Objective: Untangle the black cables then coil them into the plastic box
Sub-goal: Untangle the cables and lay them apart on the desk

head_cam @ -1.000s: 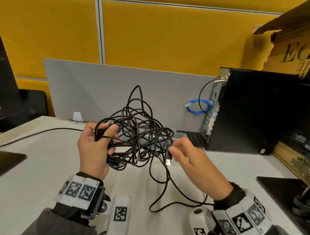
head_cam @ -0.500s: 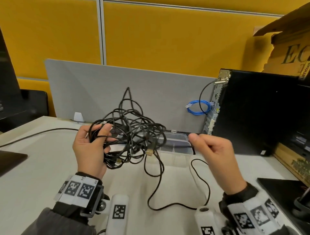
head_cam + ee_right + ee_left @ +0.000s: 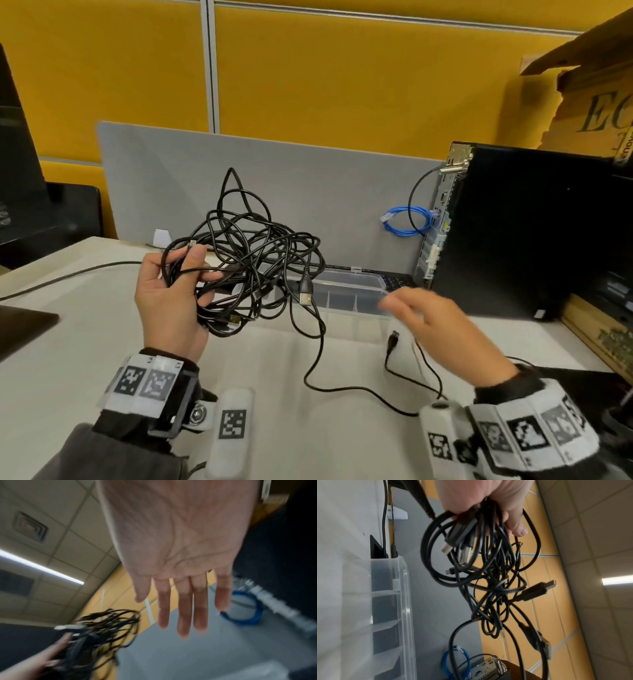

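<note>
Untangling is underway: the left hand, left of centre, is gripping the black cables above the desk. The right hand is hovering spread and empty before the plastic box. Next it likely needs to pinch one loose plug.

Left hand raised, palm toward the person, fingers curled around black cables, right hand empty, fingers straight and spread, blurred.
</note>
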{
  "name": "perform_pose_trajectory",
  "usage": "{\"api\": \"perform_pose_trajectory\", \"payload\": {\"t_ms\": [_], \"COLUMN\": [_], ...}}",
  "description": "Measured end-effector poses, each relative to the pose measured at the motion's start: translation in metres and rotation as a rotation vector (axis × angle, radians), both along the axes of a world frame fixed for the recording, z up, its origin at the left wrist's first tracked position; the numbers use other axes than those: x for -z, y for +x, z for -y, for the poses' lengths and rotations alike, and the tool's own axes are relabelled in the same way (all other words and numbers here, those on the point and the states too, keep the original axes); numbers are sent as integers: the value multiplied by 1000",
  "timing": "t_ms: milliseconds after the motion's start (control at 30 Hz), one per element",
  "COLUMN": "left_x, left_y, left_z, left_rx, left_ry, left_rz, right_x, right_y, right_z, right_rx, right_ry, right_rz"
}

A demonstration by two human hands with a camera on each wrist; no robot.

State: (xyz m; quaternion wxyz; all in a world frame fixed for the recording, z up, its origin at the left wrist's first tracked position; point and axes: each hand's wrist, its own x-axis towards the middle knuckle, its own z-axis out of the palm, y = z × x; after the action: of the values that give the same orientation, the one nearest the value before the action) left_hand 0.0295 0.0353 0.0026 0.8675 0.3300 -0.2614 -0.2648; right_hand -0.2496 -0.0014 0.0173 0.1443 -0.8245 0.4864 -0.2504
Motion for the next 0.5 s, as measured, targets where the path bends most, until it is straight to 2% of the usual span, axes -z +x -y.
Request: {"api": "perform_pose_trajectory", "payload": {"t_ms": [133, 267, 367, 433, 500], "left_x": [0, -1, -2, -2, -2], "left_y": [-8, -14, -12, -7, -1], "left_z": [0, -2, -2, -2, -2], "left_rx": [45, 75, 64, 49, 29], "left_ry": [0, -4, -7, -11, -14], "left_rz": [-10, 16, 28, 24, 18], "right_x": [19, 31, 28, 20, 10], "right_y": [41, 54, 50, 45, 35], "right_z": [-22, -26, -27, -24, -19], "right_rx": [-336, -466, -489, -450, -336], "right_ry": [360, 575, 554, 571, 542], "right_rz": [17, 281, 364, 529, 722]}}
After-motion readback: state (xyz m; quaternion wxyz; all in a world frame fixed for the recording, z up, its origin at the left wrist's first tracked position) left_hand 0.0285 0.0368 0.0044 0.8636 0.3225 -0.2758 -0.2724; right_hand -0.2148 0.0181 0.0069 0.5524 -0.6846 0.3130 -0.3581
